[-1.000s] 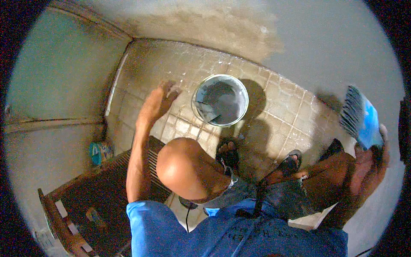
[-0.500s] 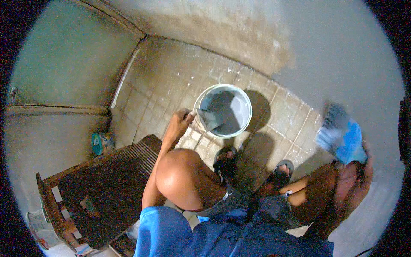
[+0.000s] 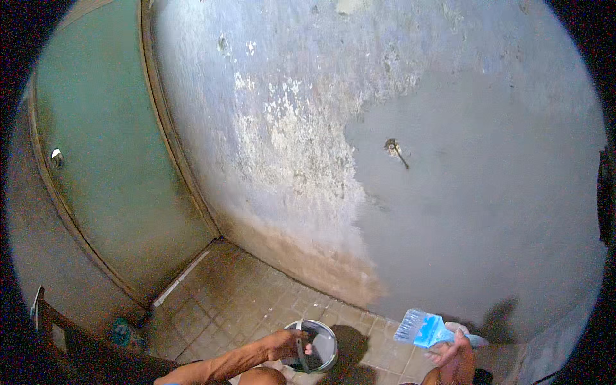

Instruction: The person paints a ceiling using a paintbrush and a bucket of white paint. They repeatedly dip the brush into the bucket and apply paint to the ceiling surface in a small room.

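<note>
A pale-rimmed bucket (image 3: 335, 350) with dark grey liquid inside is at the lower middle, just over the tiled floor. My left hand (image 3: 284, 345) is closed around its handle (image 3: 299, 351), with the fingertips showing over the bucket's opening. To the right, my right hand (image 3: 452, 353) grips a wide blue paint brush (image 3: 428, 330) by its handle. The brush's pale, wet-looking bristles point left, near the foot of the wall. My knee shows at the bottom edge beside the bucket.
Smooth grey coating covers the wall (image 3: 475, 205) on the right; its left part is peeling and stained. A small fixture (image 3: 393, 147) sticks out of the coated area. At left are a green door (image 3: 106, 167), a dark wooden piece (image 3: 70, 350) and a teal package (image 3: 122, 333).
My view has tilted up from the floor to the wall. The brush, blurred before, now shows sharply with its bristles turned left. My left hand remains at the bucket.
</note>
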A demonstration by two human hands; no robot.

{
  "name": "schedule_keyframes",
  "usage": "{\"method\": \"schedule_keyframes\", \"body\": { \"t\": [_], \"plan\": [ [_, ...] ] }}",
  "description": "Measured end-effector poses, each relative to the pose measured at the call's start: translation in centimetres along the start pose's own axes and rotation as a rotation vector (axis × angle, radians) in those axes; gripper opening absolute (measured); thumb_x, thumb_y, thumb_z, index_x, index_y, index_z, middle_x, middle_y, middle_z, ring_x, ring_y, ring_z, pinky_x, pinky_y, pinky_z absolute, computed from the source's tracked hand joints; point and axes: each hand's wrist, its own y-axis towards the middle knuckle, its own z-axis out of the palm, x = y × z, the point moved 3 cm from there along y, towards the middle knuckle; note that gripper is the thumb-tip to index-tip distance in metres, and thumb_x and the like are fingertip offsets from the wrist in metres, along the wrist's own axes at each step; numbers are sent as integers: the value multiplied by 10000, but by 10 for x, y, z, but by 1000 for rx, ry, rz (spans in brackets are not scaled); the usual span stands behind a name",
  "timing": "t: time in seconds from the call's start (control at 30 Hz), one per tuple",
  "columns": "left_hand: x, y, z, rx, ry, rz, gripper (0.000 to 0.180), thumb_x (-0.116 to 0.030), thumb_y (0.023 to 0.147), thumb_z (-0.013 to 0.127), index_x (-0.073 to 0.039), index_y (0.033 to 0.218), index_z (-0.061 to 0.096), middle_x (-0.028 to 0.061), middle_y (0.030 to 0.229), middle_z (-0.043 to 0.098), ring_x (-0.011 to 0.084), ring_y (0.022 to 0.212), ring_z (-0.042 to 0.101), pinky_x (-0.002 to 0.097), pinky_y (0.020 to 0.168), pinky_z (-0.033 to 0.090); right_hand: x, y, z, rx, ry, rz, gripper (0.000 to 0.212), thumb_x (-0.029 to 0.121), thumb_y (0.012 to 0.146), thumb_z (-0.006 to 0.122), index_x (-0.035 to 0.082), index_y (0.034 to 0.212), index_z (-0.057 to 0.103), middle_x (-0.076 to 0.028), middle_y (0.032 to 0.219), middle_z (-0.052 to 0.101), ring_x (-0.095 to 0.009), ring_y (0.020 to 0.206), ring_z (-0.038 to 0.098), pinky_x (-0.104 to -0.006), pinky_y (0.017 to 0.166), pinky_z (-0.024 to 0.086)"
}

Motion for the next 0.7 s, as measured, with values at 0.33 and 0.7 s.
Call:
{"method": "schedule_keyframes", "body": {
  "t": [0.33, 0.7],
  "plan": [
    [-12, -63, 56, -88, -220, 224, 328, -296, 929, 523, -47, 1142, 551, 110, 1002, 637, 277, 929, 606, 411, 854, 473, -1, 1, -4, -95, -109, 118, 430, 324, 914, 524, 42, 1236, 482, -137, 1096, 618, -256, 965, 603, -423, 844, 495],
    [-8, 1, 49, -401, 6, 302, 293, -278, 940, 476, -35, 1068, 578, 79, 935, 615, 191, 821, 567, 328, 740, 472, -14, 0, -11, -270, -2, 282, 429, 310, 909, 535, 39, 1238, 486, -136, 1102, 618, -256, 975, 601, -444, 883, 478]
  ]
}}
